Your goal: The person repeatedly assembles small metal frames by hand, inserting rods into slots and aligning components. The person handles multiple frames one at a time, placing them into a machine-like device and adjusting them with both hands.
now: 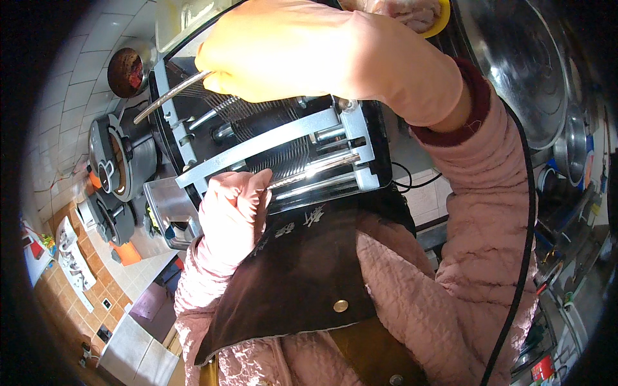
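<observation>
In front of me stands a metal slicing machine with a pale grey frame [257, 151] and rows of thin parallel blades [241, 122]. My left hand [233, 209] is closed at the near side of the frame, its fingers round the end of a shiny metal rod [315, 170]. Reaching over the machine from the right, my right hand [290, 55] has its fingers closed on a second metal rod [170, 96]. That rod sticks out toward the left, over the frame's side; its other end is hidden under my hand.
Raw meat [412, 13] lies in a yellow-rimmed container at the far side. A large metal pan [515, 58] stands at right. A clear plastic tub [170, 212], grey lidded cookers [122, 154] and a dark bowl [129, 71] are at left. A black cord [524, 225] hangs along my right arm.
</observation>
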The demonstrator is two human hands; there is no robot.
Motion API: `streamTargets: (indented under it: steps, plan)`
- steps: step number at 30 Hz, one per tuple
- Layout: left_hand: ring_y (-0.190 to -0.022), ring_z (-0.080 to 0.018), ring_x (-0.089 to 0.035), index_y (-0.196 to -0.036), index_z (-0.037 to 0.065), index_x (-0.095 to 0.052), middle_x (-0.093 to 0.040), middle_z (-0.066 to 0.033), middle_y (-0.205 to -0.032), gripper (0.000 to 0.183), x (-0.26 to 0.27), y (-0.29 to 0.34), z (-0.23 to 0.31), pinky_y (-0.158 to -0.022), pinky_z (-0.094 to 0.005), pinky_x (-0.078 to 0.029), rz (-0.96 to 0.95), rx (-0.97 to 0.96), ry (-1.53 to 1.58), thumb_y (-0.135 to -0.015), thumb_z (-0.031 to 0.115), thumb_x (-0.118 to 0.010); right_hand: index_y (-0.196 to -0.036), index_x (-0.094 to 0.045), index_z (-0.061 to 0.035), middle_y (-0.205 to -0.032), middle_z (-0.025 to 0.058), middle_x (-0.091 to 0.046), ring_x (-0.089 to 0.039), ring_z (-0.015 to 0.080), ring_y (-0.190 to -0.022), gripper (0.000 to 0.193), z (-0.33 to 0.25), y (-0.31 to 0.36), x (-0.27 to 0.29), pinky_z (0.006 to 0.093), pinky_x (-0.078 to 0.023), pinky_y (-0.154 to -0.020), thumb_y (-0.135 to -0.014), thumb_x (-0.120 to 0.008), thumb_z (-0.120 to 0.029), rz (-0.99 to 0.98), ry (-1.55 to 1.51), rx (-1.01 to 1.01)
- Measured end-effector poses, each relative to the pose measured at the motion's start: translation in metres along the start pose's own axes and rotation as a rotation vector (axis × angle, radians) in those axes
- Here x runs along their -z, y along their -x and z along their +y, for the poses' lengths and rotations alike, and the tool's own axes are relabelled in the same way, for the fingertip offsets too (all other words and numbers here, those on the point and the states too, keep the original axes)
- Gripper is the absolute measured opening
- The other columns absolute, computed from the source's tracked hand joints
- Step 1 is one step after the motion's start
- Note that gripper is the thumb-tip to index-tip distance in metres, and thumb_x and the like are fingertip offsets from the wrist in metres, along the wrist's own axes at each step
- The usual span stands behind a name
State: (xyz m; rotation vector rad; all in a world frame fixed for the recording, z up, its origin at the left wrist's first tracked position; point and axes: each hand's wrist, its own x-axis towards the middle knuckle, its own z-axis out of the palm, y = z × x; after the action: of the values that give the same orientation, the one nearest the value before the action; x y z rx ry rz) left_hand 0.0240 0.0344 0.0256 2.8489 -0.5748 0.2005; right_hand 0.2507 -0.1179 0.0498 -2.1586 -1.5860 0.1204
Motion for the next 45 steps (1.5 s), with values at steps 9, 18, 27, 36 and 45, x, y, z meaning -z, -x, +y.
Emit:
streamTargets:
  steps: [9, 18, 27, 36, 45]
  plan:
    - [-0.083, -0.0226, -0.062, -0.116, 0.012, -0.073, -0.061, -0.0025, -0.097, 0.040, 0.011, -0.003, 0.000, -0.058, -0.0328, -0.052, 0.010, -0.044, 0.018, -0.079, 0.011, -0.088, -0.083, -0.076, 0.0032, -0.077, 0.0226, -0.071, -0.072, 0.0407, -0.072, 0.024, 0.007, 0.008, 0.001, 0.0485, -0.057, -0.065, -0.084, -0.065, -0.018, 0.136, -0.066, 0.121]
    - [-0.086, -0.0220, -0.063, -0.118, 0.009, -0.076, -0.063, -0.0026, -0.098, 0.040, 0.019, -0.004, 0.001, -0.060, -0.0326, -0.054, -0.046, -0.024, 0.042, -0.080, 0.014, -0.087, -0.085, -0.077, 0.0025, -0.077, 0.0223, -0.072, -0.072, 0.0410, -0.071, 0.024, 0.002, 0.003, 0.002, 0.0491, -0.057, -0.066, -0.084, -0.065, -0.018, 0.012, -0.025, -0.003]
    - [-0.087, -0.0224, -0.062, -0.117, 0.010, -0.077, -0.063, -0.0029, -0.099, 0.038, 0.026, -0.003, 0.003, -0.064, -0.0329, -0.055, -0.034, -0.035, 0.065, -0.080, 0.013, -0.087, -0.084, -0.075, 0.0041, -0.076, 0.0230, -0.071, -0.071, 0.0413, -0.070, 0.024, 0.002, 0.004, 0.003, 0.0494, -0.057, -0.066, -0.084, -0.065, -0.018, -0.001, -0.031, -0.004]
    - [-0.085, -0.0239, -0.063, -0.111, 0.008, -0.076, -0.065, -0.0043, -0.096, 0.027, 0.027, 0.002, 0.007, -0.069, -0.0362, -0.053, -0.008, 0.020, 0.092, -0.085, 0.012, -0.083, -0.084, -0.076, 0.0027, -0.077, 0.0224, -0.072, -0.071, 0.0406, -0.071, 0.024, -0.001, 0.003, 0.002, 0.0494, -0.057, -0.067, -0.084, -0.064, -0.017, 0.004, -0.026, -0.007]
    - [-0.087, -0.0216, -0.062, -0.117, 0.011, -0.074, -0.062, -0.0013, -0.098, 0.038, 0.029, 0.002, 0.004, -0.063, -0.0327, -0.055, -0.044, -0.017, 0.087, -0.081, 0.013, -0.086, -0.085, -0.077, 0.0021, -0.077, 0.0223, -0.072, -0.072, 0.0399, -0.071, 0.024, -0.004, 0.003, 0.004, 0.0487, -0.057, -0.066, -0.083, -0.065, -0.019, -0.043, -0.040, -0.088]
